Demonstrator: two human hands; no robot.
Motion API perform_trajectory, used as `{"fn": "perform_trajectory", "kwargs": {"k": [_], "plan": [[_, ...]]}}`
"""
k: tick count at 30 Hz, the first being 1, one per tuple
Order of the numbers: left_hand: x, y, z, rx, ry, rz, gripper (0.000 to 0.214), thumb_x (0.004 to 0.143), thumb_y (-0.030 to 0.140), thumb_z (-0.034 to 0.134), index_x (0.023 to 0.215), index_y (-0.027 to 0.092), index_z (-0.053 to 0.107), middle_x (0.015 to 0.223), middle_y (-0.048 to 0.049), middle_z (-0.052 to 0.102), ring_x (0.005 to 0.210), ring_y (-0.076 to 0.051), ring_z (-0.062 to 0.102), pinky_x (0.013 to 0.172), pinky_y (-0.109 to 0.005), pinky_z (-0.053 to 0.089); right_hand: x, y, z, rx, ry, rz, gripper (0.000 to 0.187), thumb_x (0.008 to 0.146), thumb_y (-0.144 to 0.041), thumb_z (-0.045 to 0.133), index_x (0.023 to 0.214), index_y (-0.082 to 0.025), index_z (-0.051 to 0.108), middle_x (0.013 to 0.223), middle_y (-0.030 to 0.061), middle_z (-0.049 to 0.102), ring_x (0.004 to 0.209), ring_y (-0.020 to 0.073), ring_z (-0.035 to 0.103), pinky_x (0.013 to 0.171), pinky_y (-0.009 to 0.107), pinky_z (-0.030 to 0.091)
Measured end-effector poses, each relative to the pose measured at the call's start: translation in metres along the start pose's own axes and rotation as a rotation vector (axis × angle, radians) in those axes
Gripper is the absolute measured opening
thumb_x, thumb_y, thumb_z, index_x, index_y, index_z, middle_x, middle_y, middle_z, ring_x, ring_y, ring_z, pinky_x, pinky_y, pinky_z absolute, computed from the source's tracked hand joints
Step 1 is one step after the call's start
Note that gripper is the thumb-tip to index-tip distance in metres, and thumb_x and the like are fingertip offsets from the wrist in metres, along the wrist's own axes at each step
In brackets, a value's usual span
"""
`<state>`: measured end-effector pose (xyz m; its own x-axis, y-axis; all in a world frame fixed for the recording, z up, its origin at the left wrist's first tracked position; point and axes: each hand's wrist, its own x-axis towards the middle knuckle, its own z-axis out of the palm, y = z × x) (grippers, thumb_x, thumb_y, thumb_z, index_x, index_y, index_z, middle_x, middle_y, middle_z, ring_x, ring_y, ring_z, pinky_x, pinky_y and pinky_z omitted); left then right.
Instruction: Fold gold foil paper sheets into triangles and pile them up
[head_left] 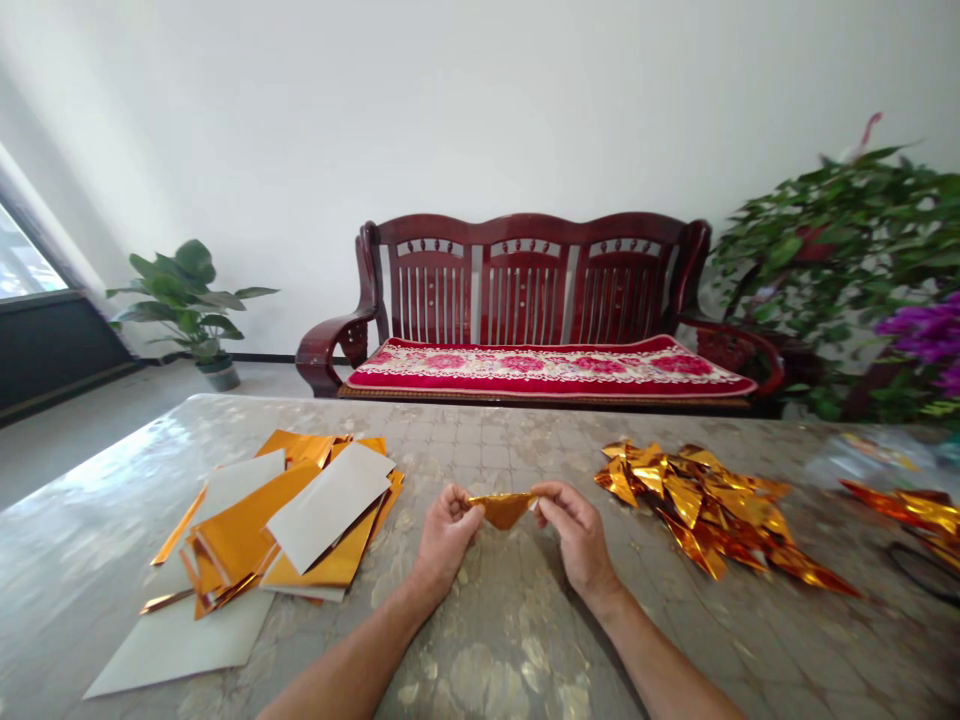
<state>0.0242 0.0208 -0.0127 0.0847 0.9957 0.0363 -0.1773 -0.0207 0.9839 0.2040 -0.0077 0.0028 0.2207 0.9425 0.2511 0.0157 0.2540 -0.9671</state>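
A tabletop and the room beyond, with clock directions taken from the foil at centre. The table [487, 430] bears a glossy, patterned grey-brown cover. At twelve stands a dark red bench [525, 229] with a floral cushion [525, 368], set before a white wall [480, 100]. A potted plant [193, 290] stands on the floor at ten; trailing leaves [810, 215] fill two, with purple flowers [926, 338] beside them. Loose sheets [330, 505], orange and pale, overlap at nine; shiny folded pieces [709, 505] are heaped at three. The foil [504, 510], a gold triangle, is between the hands, near the table's middle; its long axis runs nine to three, and its point faces six. The left hand [446, 540] pinches the nine-o'clock corner, thumb and fingers closed; the right hand [579, 535] appears to pinch the other likewise, its fingertips being partly hidden.
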Motion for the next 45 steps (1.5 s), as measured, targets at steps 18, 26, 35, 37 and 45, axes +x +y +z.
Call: {"fn": "perform_trajectory", "kwargs": {"k": [18, 26, 35, 37, 45], "plan": [[0.007, 0.004, -0.004, 0.008, -0.068, -0.031, 0.027, 0.068, 0.031, 0.07, 0.075, 0.02, 0.046, 0.053, 0.009, 0.051, 0.046, -0.006, 0.041, 0.048, -0.017, 0.031, 0.008, 0.0, -0.01, 0.029, -0.128, 0.1, 0.018, 0.074, -0.034, 0.068, 0.083, -0.018, 0.07, 0.062, -0.0039, 0.053, 0.059, 0.0116, 0.045, 0.056, 0.023, 0.035], [0.008, 0.002, -0.006, -0.013, -0.078, -0.043, 0.027, 0.07, 0.032, 0.069, 0.079, 0.02, 0.046, 0.054, 0.0089, 0.052, 0.046, -0.006, 0.043, 0.048, -0.017, 0.031, 0.008, 0.012, -0.013, 0.197, -0.156, 0.179, 0.017, 0.074, -0.033, 0.07, 0.085, -0.02, 0.073, 0.076, -0.0015, 0.062, 0.06, 0.011, 0.054, 0.059, 0.024, 0.041], [0.007, -0.001, -0.005, -0.02, -0.063, -0.002, 0.029, 0.07, 0.031, 0.073, 0.075, 0.019, 0.048, 0.056, 0.0085, 0.05, 0.049, -0.005, 0.041, 0.049, -0.016, 0.031, 0.007, 0.013, -0.005, 0.154, -0.132, 0.219, 0.038, 0.072, -0.04, 0.075, 0.103, -0.019, 0.072, 0.084, 0.0019, 0.069, 0.072, 0.0151, 0.058, 0.063, 0.025, 0.044], [0.007, -0.001, -0.005, 0.001, -0.063, 0.007, 0.028, 0.07, 0.031, 0.073, 0.073, 0.019, 0.048, 0.057, 0.0082, 0.049, 0.05, -0.005, 0.041, 0.049, -0.017, 0.03, 0.007, 0.014, -0.004, 0.031, -0.085, 0.196, 0.032, 0.071, -0.042, 0.074, 0.091, -0.017, 0.074, 0.067, -0.0004, 0.064, 0.06, 0.0128, 0.051, 0.057, 0.024, 0.039], [0.006, 0.002, -0.006, 0.135, -0.132, 0.023, 0.026, 0.069, 0.036, 0.07, 0.083, 0.015, 0.064, 0.062, 0.0038, 0.056, 0.052, -0.008, 0.042, 0.05, -0.02, 0.033, 0.011, 0.013, -0.003, -0.237, -0.006, 0.029, 0.025, 0.074, -0.041, 0.064, 0.078, -0.018, 0.074, 0.068, 0.0022, 0.067, 0.064, 0.0177, 0.057, 0.064, 0.028, 0.044]]}}
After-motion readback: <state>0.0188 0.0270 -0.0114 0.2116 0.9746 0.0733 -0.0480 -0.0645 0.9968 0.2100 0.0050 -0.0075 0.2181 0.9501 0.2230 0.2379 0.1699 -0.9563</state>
